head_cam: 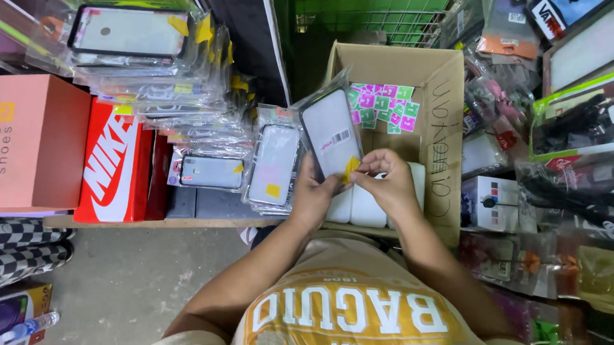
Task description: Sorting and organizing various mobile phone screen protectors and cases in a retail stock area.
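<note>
Over the open box: both hands hold one packaged phone case
Left hand point(313, 194): fingers closed around the near left edge of the packaged phone case point(330, 133), holding it tilted
Right hand point(385, 178): fingertips pinched on a small yellow sticker point(350, 169) at the case's near edge
Packaged phone case: in a clear plastic sleeve, dark rim, pale back, above the cardboard box point(445, 96)
Inside the box: white cases point(361, 207) near, pink and green packets point(384, 105) far
Left: stacked packaged cases point(212, 118), a red shoebox point(115, 162), an orange shoebox point(28, 144) on a shelf
</note>
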